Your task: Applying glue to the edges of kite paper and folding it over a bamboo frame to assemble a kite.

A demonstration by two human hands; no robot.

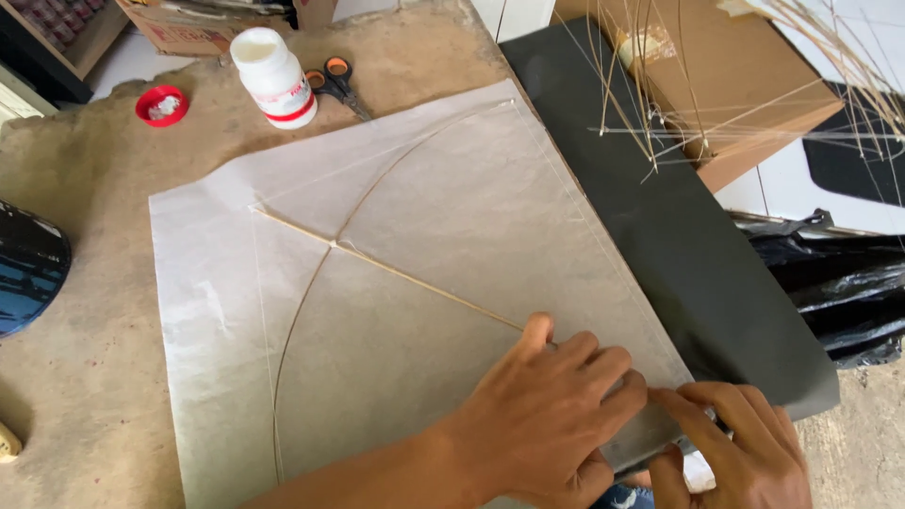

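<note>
Here, the thin paper sheet (415, 283) is pressed flat on the counter (85, 377) under the open left hand (542, 415), while its corner just beside is pinched in the right hand's (735, 452) grip.

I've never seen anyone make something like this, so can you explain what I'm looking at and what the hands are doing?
This one picture comes from a camera worn on a person's head, looking down at their own two bare hands. On the rough brown floor lies a big sheet of thin whitish paper. On it sit two thin pale sticks: a straight stick and a curved stick, crossing like a bow and arrow. The left hand presses flat on the paper's lower corner, over the straight stick's end. The right hand pinches the paper's edge beside it. Farther off stand a white plastic bottle, its red round cap, and orange-handled scissors.
</note>
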